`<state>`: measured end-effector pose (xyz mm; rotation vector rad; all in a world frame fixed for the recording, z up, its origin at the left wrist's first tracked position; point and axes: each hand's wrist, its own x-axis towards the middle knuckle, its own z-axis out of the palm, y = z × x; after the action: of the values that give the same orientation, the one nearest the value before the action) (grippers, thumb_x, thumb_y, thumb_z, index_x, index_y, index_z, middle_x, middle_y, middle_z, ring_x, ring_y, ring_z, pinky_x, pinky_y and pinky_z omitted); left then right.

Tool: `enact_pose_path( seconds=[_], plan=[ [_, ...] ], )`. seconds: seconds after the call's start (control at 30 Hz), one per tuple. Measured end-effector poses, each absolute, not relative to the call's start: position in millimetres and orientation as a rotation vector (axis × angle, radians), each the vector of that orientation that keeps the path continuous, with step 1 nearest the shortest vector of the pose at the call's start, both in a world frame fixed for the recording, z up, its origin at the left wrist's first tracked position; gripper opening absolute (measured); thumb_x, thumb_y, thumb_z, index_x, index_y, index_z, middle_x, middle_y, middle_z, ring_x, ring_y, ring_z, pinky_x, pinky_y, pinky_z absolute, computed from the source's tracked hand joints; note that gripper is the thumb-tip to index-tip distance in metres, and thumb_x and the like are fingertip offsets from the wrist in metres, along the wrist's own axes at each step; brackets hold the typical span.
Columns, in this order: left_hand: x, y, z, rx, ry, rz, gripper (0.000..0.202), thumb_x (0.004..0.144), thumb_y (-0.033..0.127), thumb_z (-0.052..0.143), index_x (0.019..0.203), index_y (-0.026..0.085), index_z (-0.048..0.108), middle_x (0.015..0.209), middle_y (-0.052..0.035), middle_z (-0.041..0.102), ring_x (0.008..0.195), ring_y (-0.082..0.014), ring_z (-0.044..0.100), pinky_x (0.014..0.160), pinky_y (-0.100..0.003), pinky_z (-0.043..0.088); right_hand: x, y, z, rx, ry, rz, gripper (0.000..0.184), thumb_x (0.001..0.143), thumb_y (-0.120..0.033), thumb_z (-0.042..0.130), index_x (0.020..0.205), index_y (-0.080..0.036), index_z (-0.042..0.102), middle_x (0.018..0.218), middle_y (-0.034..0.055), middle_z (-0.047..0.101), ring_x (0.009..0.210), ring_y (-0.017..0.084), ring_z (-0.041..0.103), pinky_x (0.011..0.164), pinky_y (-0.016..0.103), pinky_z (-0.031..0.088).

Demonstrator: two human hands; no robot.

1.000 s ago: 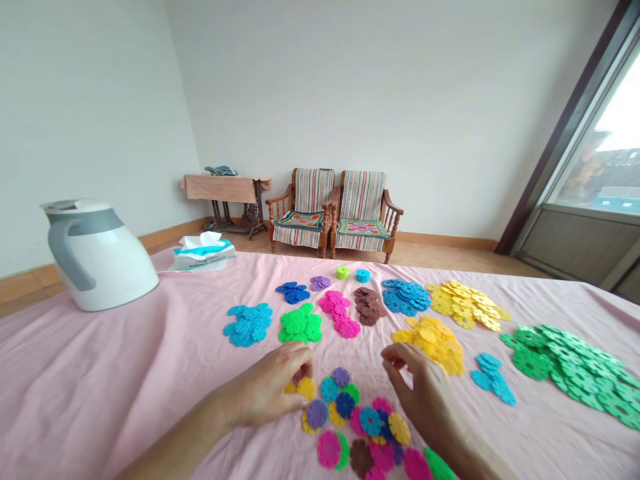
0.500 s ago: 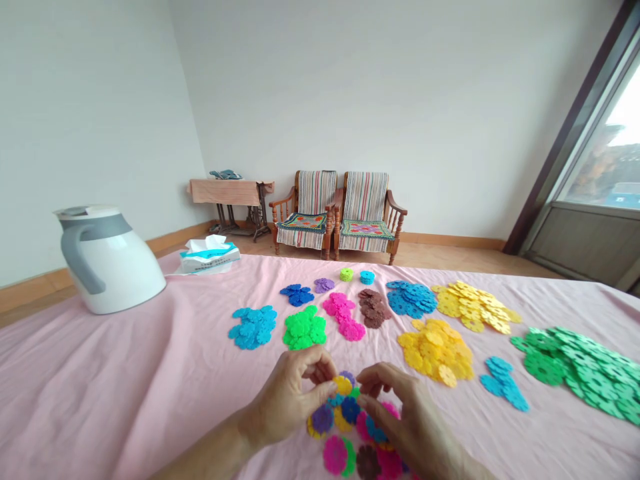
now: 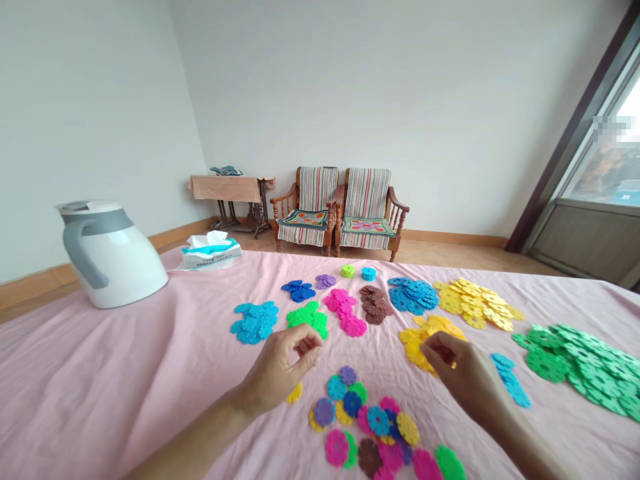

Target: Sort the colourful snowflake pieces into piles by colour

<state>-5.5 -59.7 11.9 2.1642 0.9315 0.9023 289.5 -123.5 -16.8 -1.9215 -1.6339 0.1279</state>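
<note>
My left hand (image 3: 280, 367) hovers in front of the bright green pile (image 3: 309, 319), thumb and fingers drawn together with nothing showing at their tips. A yellow flower-shaped disc (image 3: 295, 393) shows just beneath it; I cannot tell whether it touches the hand. Over the near yellow pile (image 3: 417, 348) is my right hand (image 3: 463, 363), its fingers bent and closed; whatever they may hold is hidden. Between and below the hands lies a loose mix of flower discs, among them a dark blue disc (image 3: 353, 404), a purple disc (image 3: 324, 412) and a pink disc (image 3: 337, 447).
Sorted disc piles cover the pink cloth (image 3: 200, 373): light blue (image 3: 254, 322), brown (image 3: 375, 305), blue (image 3: 413, 295), far yellow (image 3: 475, 302) and dark green (image 3: 585, 367). A white jug (image 3: 125, 267) and a tissue box (image 3: 211, 251) stand at left. Two armchairs (image 3: 367, 200) are beyond.
My hands have moved apart, the left one to the left and the right one to the right over yellow discs. The yellow disc between them is gone from there, uncovering the mixed discs.
</note>
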Motion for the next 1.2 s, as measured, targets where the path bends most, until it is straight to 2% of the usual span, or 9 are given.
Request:
enact_pose_path(
  seconds=[0.2,0.27,0.4,0.53,0.63,0.73,0.87,1.0,1.2],
  plan=[
    [-8.2,-58.1,11.5,2.265,0.924,0.712,0.009,0.080,0.017,0.052,0.075,0.016,0.060,0.069,0.0008,0.061,0.064,-0.0108,0.054,0.061,-0.022,0.042,305.3,-125.4,-14.7,-1.986,-1.545,-0.019,0.023,0.080,-0.036,0.045,0.077,-0.020,0.061,0.064,0.0028,0.064,0.053,0.016,0.056,0.053,0.028,0.039],
    [-9.9,-59.6,13.0,2.311,0.858,0.643,0.010,0.080,0.018,0.052,0.075,0.016,0.061,0.071,0.0005,0.060,0.065,-0.0106,0.053,0.061,-0.021,0.041,293.2,-126.6,-11.5,-1.912,-1.584,0.012,0.024,0.081,-0.036,0.044,0.076,-0.020,0.061,0.065,0.0030,0.063,0.057,0.017,0.055,0.056,0.029,0.040],
    [-13.2,-62.9,17.9,2.453,0.651,0.393,0.008,0.076,0.024,0.063,0.078,0.017,0.063,0.073,0.0005,0.060,0.069,-0.0118,0.053,0.063,-0.021,0.040,254.9,-133.9,-5.3,-1.700,-1.785,0.296,0.022,0.083,-0.031,0.044,0.071,-0.020,0.059,0.066,0.0011,0.061,0.063,0.015,0.055,0.062,0.028,0.043],
    [-13.0,-66.2,20.1,2.583,0.519,0.248,0.023,0.070,0.034,0.070,0.085,0.019,0.062,0.079,-0.0006,0.060,0.076,-0.0152,0.054,0.067,-0.024,0.040,220.7,-147.7,4.0,-1.546,-1.956,0.574,0.010,0.076,-0.024,0.055,0.083,-0.021,0.062,0.082,0.0013,0.062,0.078,0.016,0.057,0.073,0.028,0.044],
    [-11.5,-68.3,19.1,2.604,0.511,0.249,0.021,0.072,0.032,0.069,0.087,0.019,0.061,0.080,-0.0010,0.059,0.077,-0.0161,0.054,0.069,-0.025,0.040,208.0,-153.9,8.7,-1.560,-2.041,0.662,0.021,0.066,-0.021,0.065,0.088,-0.022,0.063,0.091,0.0019,0.061,0.085,0.018,0.055,0.076,0.029,0.043],
    [-10.2,-70.3,18.6,2.595,0.527,0.243,0.021,0.069,0.026,0.071,0.086,0.019,0.061,0.080,-0.0002,0.059,0.077,-0.0156,0.054,0.070,-0.025,0.040,204.4,-154.4,9.2,-1.596,-2.101,0.631,0.024,0.063,-0.022,0.069,0.087,-0.022,0.063,0.090,0.0023,0.061,0.087,0.020,0.054,0.077,0.031,0.041],
    [-8.3,-72.7,18.5,2.564,0.519,0.227,0.024,0.065,0.018,0.072,0.087,0.019,0.061,0.081,0.0007,0.059,0.077,-0.0145,0.054,0.071,-0.023,0.041,204.7,-152.9,9.1,-1.624,-2.152,0.585,0.011,0.070,-0.023,0.062,0.080,-0.021,0.062,0.085,0.0023,0.062,0.084,0.019,0.054,0.075,0.031,0.038],
    [-7.4,-73.5,18.2,2.563,0.485,0.254,0.028,0.064,0.015,0.072,0.089,0.020,0.062,0.085,0.0011,0.060,0.081,-0.0147,0.054,0.075,-0.023,0.041,205.0,-151.7,4.2,-1.634,-2.148,0.529,0.016,0.066,-0.020,0.063,0.081,-0.021,0.062,0.084,0.0018,0.063,0.082,0.019,0.054,0.073,0.030,0.037],
    [-5.2,-73.0,18.3,2.527,0.473,0.317,0.032,0.066,0.032,0.074,0.094,0.020,0.063,0.087,-0.0018,0.062,0.084,-0.0180,0.054,0.076,-0.027,0.041,202.5,-148.5,-12.6,-1.609,-2.067,0.420,0.028,0.053,-0.010,0.064,0.079,-0.022,0.061,0.082,-0.0003,0.065,0.078,0.019,0.055,0.073,0.029,0.037]
  ],
)
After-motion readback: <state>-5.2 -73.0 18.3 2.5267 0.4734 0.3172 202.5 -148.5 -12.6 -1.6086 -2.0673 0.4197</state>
